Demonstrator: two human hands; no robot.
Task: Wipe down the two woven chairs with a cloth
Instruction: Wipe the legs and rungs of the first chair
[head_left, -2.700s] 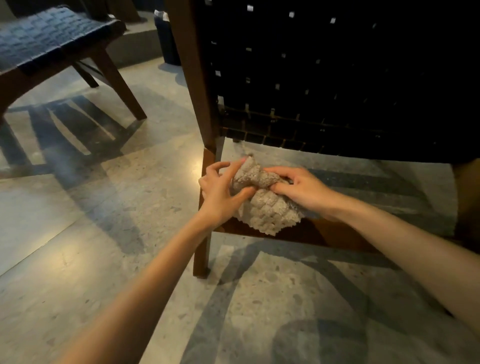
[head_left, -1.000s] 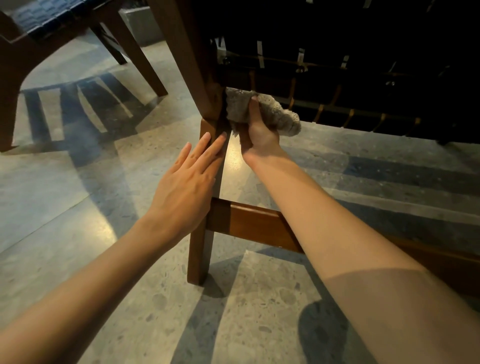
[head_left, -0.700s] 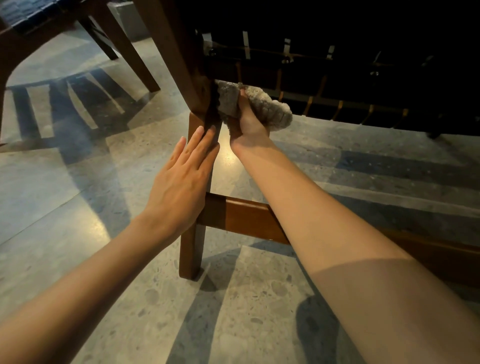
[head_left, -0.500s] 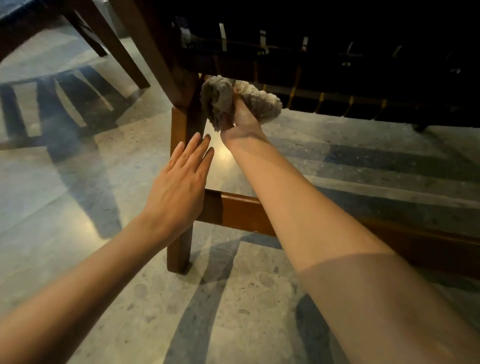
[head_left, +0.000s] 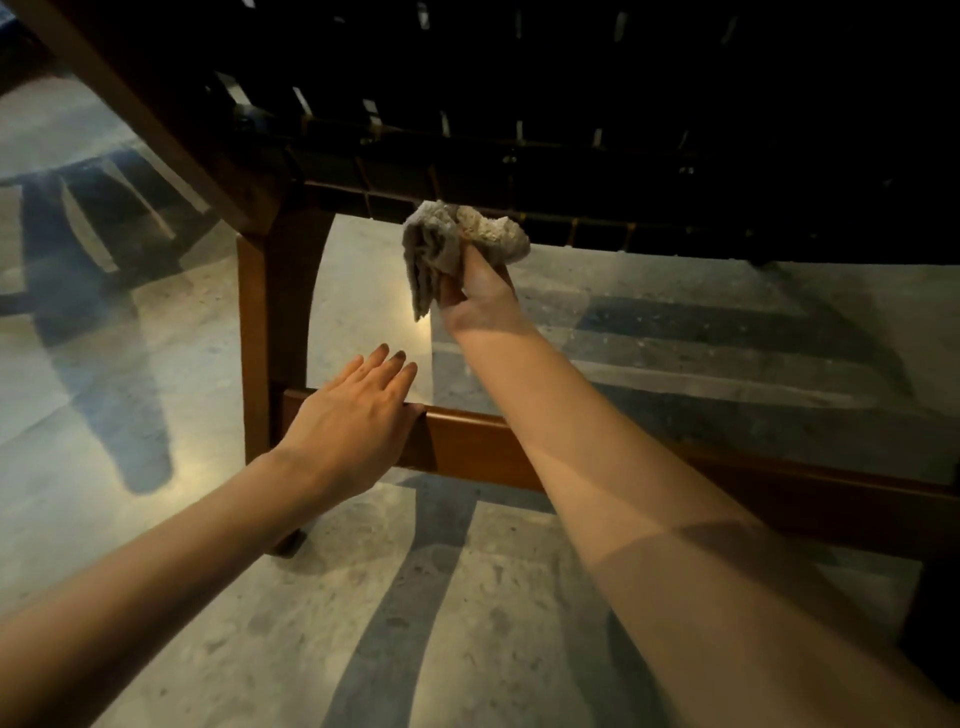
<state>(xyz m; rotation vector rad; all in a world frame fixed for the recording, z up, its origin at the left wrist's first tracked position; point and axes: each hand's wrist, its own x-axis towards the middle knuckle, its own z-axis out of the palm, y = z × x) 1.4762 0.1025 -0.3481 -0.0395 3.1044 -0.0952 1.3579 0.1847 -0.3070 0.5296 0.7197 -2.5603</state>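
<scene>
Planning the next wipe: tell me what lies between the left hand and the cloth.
Head view: only bare floor shows between the left hand and the cloth.

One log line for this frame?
right hand: grips cloth against woven chair underside | left hand: flat, at lower rail

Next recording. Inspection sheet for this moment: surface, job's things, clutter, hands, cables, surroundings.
Surface: speckled stone floor, glossy, striped with shadows.
Job's things: woven chair seen from low; bunched cloth held up against the underside edge of its seat.
Clutter: nothing seen.
Hands: right hand grips the cloth; left hand open, laid over the chair's lower rail.
Cables: nothing seen.
Surroundings: dim, one bright reflection on the floor.
</scene>
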